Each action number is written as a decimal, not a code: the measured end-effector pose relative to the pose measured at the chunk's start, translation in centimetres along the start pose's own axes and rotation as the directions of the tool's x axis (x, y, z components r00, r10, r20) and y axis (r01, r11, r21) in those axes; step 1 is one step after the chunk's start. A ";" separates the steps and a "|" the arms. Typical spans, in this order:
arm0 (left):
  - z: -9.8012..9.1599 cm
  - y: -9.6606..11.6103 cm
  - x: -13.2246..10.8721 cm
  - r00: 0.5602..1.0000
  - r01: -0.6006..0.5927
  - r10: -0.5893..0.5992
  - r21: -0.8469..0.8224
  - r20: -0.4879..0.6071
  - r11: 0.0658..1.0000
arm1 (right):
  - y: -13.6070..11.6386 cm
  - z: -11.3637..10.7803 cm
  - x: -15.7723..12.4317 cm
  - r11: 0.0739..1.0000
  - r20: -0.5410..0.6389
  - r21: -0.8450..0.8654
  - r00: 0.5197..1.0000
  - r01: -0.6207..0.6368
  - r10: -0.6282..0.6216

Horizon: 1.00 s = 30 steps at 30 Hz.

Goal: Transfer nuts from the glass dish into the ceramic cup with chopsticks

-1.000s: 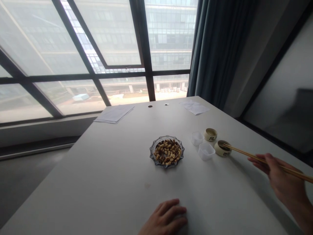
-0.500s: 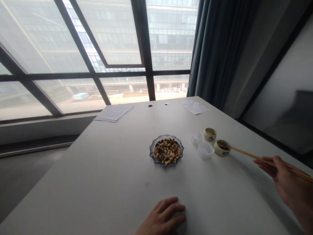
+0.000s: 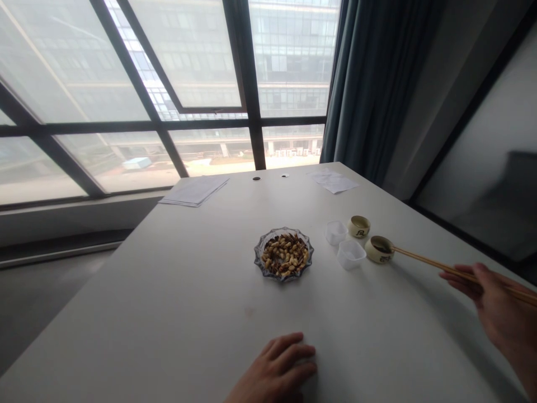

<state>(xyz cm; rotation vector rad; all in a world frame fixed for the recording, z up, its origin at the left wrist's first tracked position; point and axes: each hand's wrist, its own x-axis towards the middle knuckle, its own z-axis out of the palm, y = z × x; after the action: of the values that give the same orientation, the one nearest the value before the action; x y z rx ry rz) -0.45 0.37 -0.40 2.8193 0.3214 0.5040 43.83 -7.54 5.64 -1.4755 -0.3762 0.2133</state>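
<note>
- Right hand: pinches a pair of wooden chopsticks, tips at the mouth of a cream ceramic cup (contact is hard to judge at this size)
- Left hand: rests palm-down and empty on the white table, well apart from the right hand
- Table centre: a cut-glass dish holding peanuts, clear of both hands
- Beside the cream ceramic cup: two clear plastic cups and a second ceramic cup
- Far edge: loose papers
</note>
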 end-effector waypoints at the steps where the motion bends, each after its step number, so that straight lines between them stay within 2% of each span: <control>1: -0.1 0.1 0.1 1.000 0.003 -0.003 -0.008 -0.003 1.000 | 0.1 0.1 0.0 0.999 0.019 0.034 1.000 -0.015 0.014; 4: -0.3 0.3 0.2 1.000 0.031 -0.031 -0.035 0.002 0.999 | 0.1 0.3 -0.1 0.995 0.059 0.088 0.998 -0.041 0.036; 11: -0.3 0.7 0.1 0.997 0.074 -0.072 -0.092 0.020 0.993 | -1.4 1.2 -1.8 0.987 0.052 0.155 0.998 0.030 -0.039; 13: -0.3 0.7 0.1 0.997 0.079 -0.077 -0.095 0.020 0.992 | -2.4 2.2 -2.9 0.982 0.098 0.164 0.989 0.090 -0.107; 15: -0.3 0.8 0.1 0.997 0.076 -0.075 -0.087 0.011 0.993 | -3.8 3.8 -4.4 0.977 0.197 0.138 0.963 0.160 -0.186; 18: -0.3 0.8 0.2 0.998 0.061 -0.061 -0.066 -0.007 0.996 | -6.1 7.2 -6.9 0.976 0.432 0.053 0.877 0.210 -0.212; 20: -0.1 0.7 0.1 0.998 0.050 -0.051 -0.049 -0.023 0.998 | -7.5 9.9 -8.5 0.980 0.605 -0.008 0.781 0.200 -0.155; 21: 0.0 0.6 0.1 0.999 0.041 -0.042 -0.037 -0.031 0.998 | -8.0 11.4 -9.2 0.980 0.673 -0.037 0.730 0.197 -0.121; 23: 0.3 0.4 0.0 0.999 0.012 -0.013 -0.010 -0.049 1.000 | -8.6 14.4 -10.5 0.972 0.802 -0.098 0.595 0.212 -0.049; 25: 0.7 0.0 -0.2 0.998 -0.016 0.017 0.017 -0.060 1.000 | -8.5 17.3 -11.7 0.960 0.888 -0.150 0.460 0.237 0.025; 26: 0.8 -0.1 -0.2 0.998 -0.027 0.028 0.028 -0.062 0.999 | -8.3 18.6 -12.2 0.956 0.912 -0.165 0.407 0.242 0.054; 27: 0.9 -0.2 -0.3 0.997 -0.035 0.038 0.037 -0.067 0.999 | -8.1 19.9 -12.7 0.957 0.925 -0.167 0.375 0.238 0.068; 28: 0.9 -0.3 -0.3 0.996 -0.041 0.045 0.046 -0.078 0.998 | -7.9 21.0 -13.1 0.960 0.930 -0.160 0.362 0.231 0.068; 30: 1.0 -0.4 -0.3 0.993 -0.054 0.059 0.054 -0.105 0.997 | -7.7 22.7 -13.6 0.959 0.930 -0.140 0.366 0.246 0.042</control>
<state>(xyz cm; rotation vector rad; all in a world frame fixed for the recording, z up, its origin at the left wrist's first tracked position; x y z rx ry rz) -0.47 0.48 -1.53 2.8638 0.2799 0.6693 22.11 7.87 12.85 -1.4405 -1.4971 0.9689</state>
